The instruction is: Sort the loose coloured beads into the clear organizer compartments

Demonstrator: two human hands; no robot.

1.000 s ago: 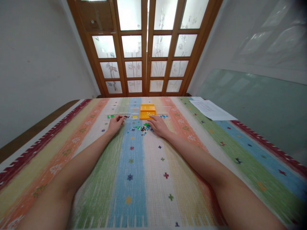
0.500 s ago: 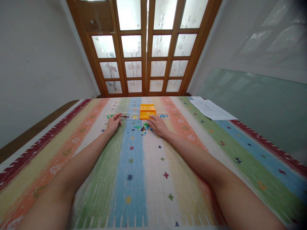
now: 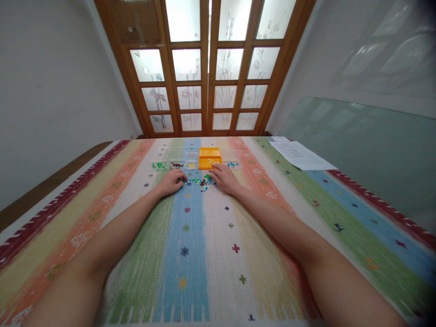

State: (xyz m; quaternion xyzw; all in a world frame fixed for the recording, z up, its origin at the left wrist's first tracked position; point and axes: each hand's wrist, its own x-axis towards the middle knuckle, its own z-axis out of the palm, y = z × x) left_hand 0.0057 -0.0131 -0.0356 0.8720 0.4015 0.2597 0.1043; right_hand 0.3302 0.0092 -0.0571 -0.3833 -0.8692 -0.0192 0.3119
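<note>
My left hand (image 3: 173, 181) is at the left edge of a loose pile of small coloured pieces (image 3: 203, 182). Its fingers are bent but apart, and I see nothing between them. At the pile's right side rests my right hand (image 3: 224, 179), fingers loosely spread, their tips by the front edge of an orange box (image 3: 210, 152) with its lid up. Small pale pieces (image 3: 213, 161) lie in the box. Left of it, clear trays hold green pieces (image 3: 159, 165), dark red pieces (image 3: 177, 165) and yellow pieces (image 3: 191, 165). Blue pieces (image 3: 232, 165) sit in a clear tray on the right.
A striped, patterned cloth (image 3: 184, 281) covers the table. Printed paper sheets (image 3: 299, 156) lie toward the back right. A pale green panel (image 3: 368, 150) stands along the right wall. Beyond the table are wooden doors with glass panes (image 3: 209, 68).
My left hand has moved right and nearer to me, from the clear trays to the pile, uncovering the green and dark red pieces. My right hand has stayed in place.
</note>
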